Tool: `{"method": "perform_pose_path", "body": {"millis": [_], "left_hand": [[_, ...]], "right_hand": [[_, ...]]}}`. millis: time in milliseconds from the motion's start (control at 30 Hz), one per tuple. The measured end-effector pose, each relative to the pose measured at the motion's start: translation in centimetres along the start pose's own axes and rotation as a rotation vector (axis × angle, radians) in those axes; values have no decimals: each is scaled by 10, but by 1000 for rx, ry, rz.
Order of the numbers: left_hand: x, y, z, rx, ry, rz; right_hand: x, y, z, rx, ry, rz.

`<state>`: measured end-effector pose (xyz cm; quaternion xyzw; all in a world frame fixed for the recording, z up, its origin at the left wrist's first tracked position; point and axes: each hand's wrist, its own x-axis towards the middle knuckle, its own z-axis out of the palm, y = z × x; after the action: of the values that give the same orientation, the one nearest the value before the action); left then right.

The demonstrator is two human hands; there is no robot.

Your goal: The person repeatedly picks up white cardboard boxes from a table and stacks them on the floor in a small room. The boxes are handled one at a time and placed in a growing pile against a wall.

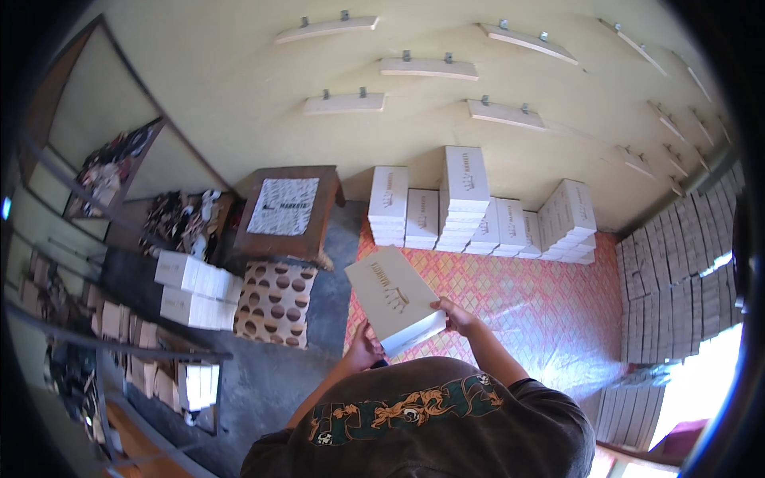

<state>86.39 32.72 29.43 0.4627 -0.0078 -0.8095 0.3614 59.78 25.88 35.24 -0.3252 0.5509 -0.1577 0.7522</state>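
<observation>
A white lidded cardboard box point(382, 307) with dark printing on top is held in front of my body, tilted, its far left corner pointing away. My left hand point(364, 348) grips its near left corner, with the fingers partly hidden against the box. On the right side my right hand point(454, 315) is closed around the edge, thumb near the lid. Beyond the held box, stacks of similar white boxes point(464, 183) stand along the wall on a pink and yellow patterned floor sheet point(510, 307).
A wooden table point(325, 209) with a printed cloth stands left of the stacks. Beside it are a polka-dot cushion point(275, 304) and more white boxes point(195, 307). Racks with shoes point(183, 223) fill the left. Tall box piles point(669, 271) line the right; small shelves point(430, 68) hang on the wall.
</observation>
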Motion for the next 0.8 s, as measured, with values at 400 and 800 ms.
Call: {"method": "perform_pose_path", "body": {"millis": [400, 800], "left_hand": [[79, 74, 50, 260, -107, -392], [177, 71, 80, 348, 83, -322]], "right_hand": [[19, 4, -10, 337, 315, 0], [94, -16, -118, 370, 49, 187]]}}
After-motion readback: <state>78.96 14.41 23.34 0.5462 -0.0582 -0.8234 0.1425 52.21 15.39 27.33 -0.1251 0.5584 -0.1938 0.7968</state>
